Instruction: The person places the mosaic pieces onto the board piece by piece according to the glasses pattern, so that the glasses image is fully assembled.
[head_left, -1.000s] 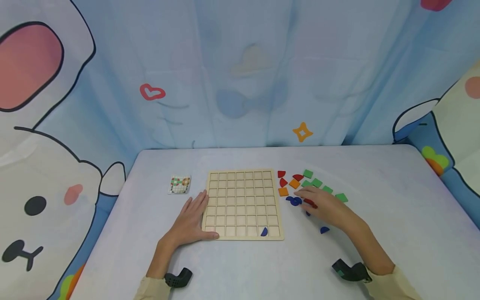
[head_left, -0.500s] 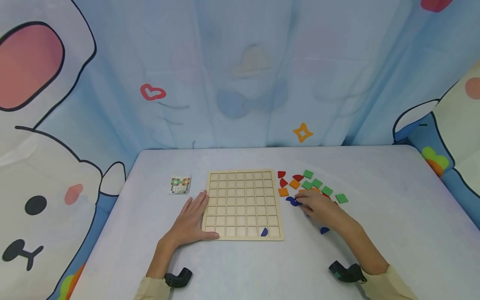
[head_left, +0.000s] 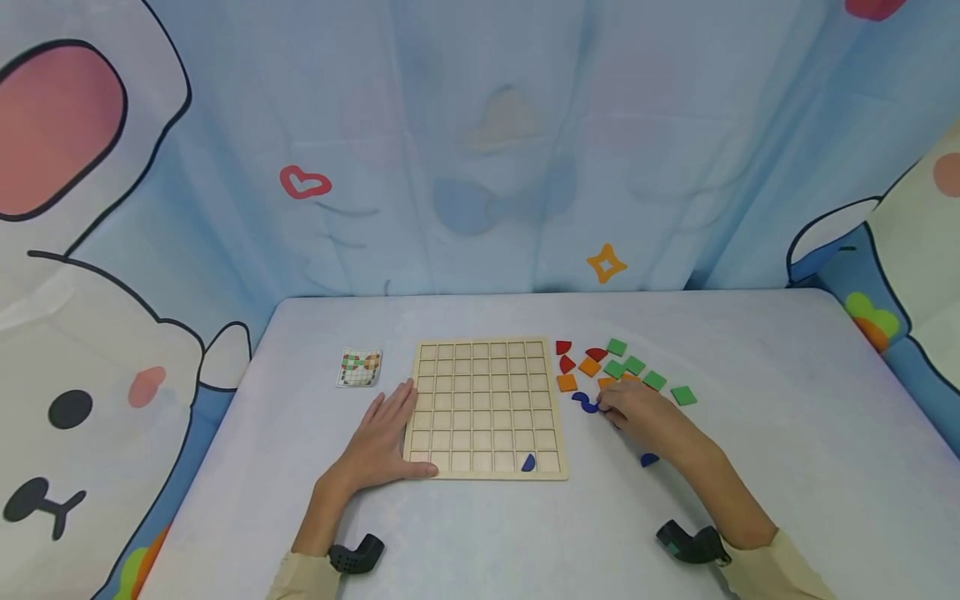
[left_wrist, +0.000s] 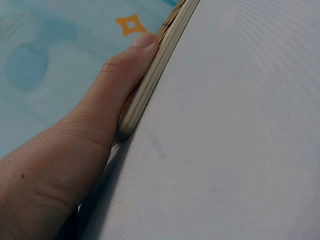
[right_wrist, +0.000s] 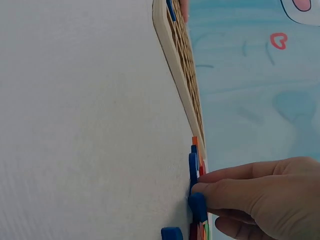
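The left hand point(head_left: 378, 437) lies with fingers spread at the left edge of the wooden grid board point(head_left: 480, 400), its thumb along the front corner; the left wrist view shows the thumb point(left_wrist: 107, 95) against the board's side. One blue piece point(head_left: 528, 462) lies in the board's front row, right of the middle. Right of the board, the right hand point(head_left: 648, 421) pinches a blue half-round piece, mostly hidden by its fingertips, beside other blue pieces point(head_left: 580, 397). In the right wrist view, the thumb and index fingertips of the right hand point(right_wrist: 265, 192) meet at the blue pieces point(right_wrist: 193, 167).
A small patterned card point(head_left: 359, 368) lies left of the board. Green squares point(head_left: 633, 366), orange squares point(head_left: 566, 382) and red pieces point(head_left: 567, 364) lie behind and beside the right hand. Another blue piece point(head_left: 648, 459) lies under the right forearm's near side.
The right hand has moved slightly left and its fingertips have closed at the blue cluster, covering one of its pieces. More orange shows behind the hand. The left hand has stayed still.
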